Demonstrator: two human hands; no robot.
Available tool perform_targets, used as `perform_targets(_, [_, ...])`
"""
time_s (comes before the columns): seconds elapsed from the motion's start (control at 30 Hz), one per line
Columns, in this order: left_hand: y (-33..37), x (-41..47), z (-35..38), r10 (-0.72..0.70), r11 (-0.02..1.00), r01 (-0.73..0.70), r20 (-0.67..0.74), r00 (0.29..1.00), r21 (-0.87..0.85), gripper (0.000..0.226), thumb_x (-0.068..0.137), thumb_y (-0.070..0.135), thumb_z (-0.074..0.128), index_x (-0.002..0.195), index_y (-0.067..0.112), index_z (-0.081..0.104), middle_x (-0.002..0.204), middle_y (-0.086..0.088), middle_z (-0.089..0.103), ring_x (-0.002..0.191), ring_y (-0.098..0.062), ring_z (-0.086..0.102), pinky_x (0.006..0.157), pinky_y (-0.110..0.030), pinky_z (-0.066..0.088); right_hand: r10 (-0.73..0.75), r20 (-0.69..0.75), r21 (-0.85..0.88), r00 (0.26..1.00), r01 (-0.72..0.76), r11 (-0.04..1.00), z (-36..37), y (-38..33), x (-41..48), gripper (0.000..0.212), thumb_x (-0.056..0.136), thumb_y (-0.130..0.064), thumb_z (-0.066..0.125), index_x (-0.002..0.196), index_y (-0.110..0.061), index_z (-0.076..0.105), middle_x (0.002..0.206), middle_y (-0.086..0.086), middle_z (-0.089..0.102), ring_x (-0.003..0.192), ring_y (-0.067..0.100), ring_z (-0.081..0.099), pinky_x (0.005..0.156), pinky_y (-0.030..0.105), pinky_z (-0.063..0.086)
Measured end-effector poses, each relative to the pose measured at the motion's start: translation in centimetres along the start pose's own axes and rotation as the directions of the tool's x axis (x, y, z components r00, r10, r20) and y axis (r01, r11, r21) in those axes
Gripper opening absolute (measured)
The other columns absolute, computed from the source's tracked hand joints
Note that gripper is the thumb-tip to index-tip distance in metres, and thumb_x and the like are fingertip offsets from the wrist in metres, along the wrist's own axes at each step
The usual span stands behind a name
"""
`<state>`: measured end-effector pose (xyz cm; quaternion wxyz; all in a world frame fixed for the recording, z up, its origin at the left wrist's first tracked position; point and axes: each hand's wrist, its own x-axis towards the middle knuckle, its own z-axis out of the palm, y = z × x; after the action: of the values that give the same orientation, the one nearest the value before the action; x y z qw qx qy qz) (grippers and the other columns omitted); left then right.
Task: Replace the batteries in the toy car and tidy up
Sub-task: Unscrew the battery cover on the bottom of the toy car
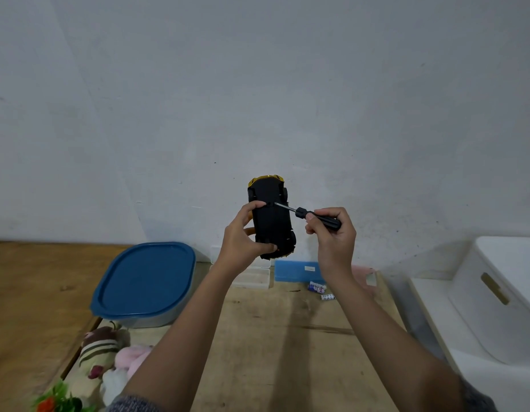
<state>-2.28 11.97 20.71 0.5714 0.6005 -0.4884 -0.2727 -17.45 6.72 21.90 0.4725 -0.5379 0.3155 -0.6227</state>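
Overhead, head view: left hand (243, 236) grips the toy car (271, 217) belly-up, held in the air before the wall. Right hand (332, 233) pinches a screwdriver (305, 214), tip at the underside, likely working the battery-cover screw; next needs steady turning. Batteries (320, 289) lie on the tabletop (272, 337) below; open room around.

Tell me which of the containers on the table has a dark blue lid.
The big rounded container on the left, nearest the plush toys. The small clear box by the left hand has no blue lid; the white bin sits right.
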Motion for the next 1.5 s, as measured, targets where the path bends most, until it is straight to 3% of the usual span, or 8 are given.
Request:
perform_targets(0.33, [-0.4,-0.2,-0.3,0.008,1.000,-0.008,-0.005,1.000,0.013,0.078,0.058,-0.007,0.081,0.117,0.032,0.048,0.125,0.000,0.054,0.105,-0.020,0.058,0.075,-0.025,0.058,0.018,-0.020,-0.041,1.000,-0.019,0.999,0.0,0.3,-0.2,0.013,0.083,-0.001,0.063,0.084,-0.012,0.057,0.077,0.004,0.062,0.061,0.006,0.061,0.061,0.018,0.052])
perform_targets(0.6, [-0.7,-0.2,-0.5,0.050,0.977,-0.045,-0.017,0.999,0.207,0.076,0.062,-0.008,0.077,0.119,0.031,0.047,0.111,0.004,0.054,0.089,-0.015,0.059,0.059,-0.010,0.052,-0.294,0.284,-0.396,0.913,0.391,0.831,0.5,-0.2,0.3,0.013,0.076,0.009,0.064,0.084,0.000,0.060,0.087,0.006,0.052,0.077,-0.003,0.055,0.068,0.006,0.048])
perform_targets(0.73, [-0.9,-0.1,-0.6,0.040,0.971,-0.029,-0.040,0.998,0.237,0.075,0.063,-0.006,0.076,0.123,0.028,0.047,0.112,0.000,0.055,0.091,-0.019,0.060,0.062,-0.015,0.052,-0.204,0.303,-0.493,0.931,0.336,0.802,0.8,-0.4,0.0,0.019,0.084,-0.003,0.062,0.101,-0.004,0.055,0.094,0.003,0.051,0.078,0.005,0.053,0.066,0.006,0.046])
perform_targets(0.9, [-1.2,-0.3,-0.8,0.010,0.970,0.002,-0.049,0.999,0.241,0.076,0.062,-0.008,0.076,0.122,0.028,0.047,0.111,0.003,0.053,0.097,-0.022,0.059,0.071,-0.027,0.054,0.026,0.290,-0.626,0.957,0.170,0.761,1.4,-1.6,0.3,0.022,0.097,-0.028,0.042,0.095,-0.007,0.045,0.078,0.008,0.057,0.066,0.029,0.062,0.066,0.045,0.054])
perform_targets(1.1, [-1.2,-0.6,-0.2,0.011,0.976,-0.004,-0.031,0.999,0.217,0.074,0.062,-0.008,0.076,0.120,0.026,0.049,0.111,0.003,0.052,0.094,-0.019,0.058,0.072,-0.029,0.057,-0.109,0.340,-0.628,0.934,0.312,0.713,1.7,-2.4,0.4,0.010,0.082,-0.002,0.063,0.086,-0.008,0.056,0.090,0.002,0.048,0.076,0.013,0.053,0.070,0.027,0.052])
perform_targets(1.23, [-1.2,-0.6,0.2,0.007,0.977,0.000,-0.034,0.999,0.212,0.073,0.062,-0.003,0.078,0.122,0.026,0.048,0.110,0.004,0.052,0.095,-0.019,0.059,0.076,-0.033,0.057,0.018,0.248,-0.787,0.968,0.191,0.587,2.0,-2.1,0.8,0.034,0.093,-0.038,0.049,0.099,-0.005,0.053,0.087,0.005,0.053,0.075,0.020,0.053,0.061,0.029,0.044])
perform_targets(1.3, [-1.2,-0.5,0.3,-0.001,0.978,0.007,-0.029,1.000,0.211,0.074,0.062,-0.004,0.078,0.123,0.025,0.047,0.111,0.004,0.052,0.094,-0.019,0.058,0.075,-0.030,0.056,0.060,0.223,-0.857,0.973,0.166,0.488,2.0,-2.2,1.2,0.040,0.095,-0.038,0.045,0.092,-0.001,0.058,0.079,0.013,0.059,0.067,0.026,0.055,0.052,0.030,0.040])
perform_targets(1.5, [-1.8,-0.2,0.6,-0.027,0.968,0.032,-0.022,0.999,0.250,0.076,0.060,-0.005,0.078,0.123,0.023,0.048,0.122,-0.004,0.054,0.101,-0.024,0.058,0.082,-0.039,0.056,-0.055,0.319,-0.711,0.946,0.277,0.647,2.4,-2.9,1.5,0.009,0.080,-0.004,0.066,0.089,-0.007,0.066,0.091,0.005,0.057,0.078,0.015,0.055,0.076,0.031,0.052])
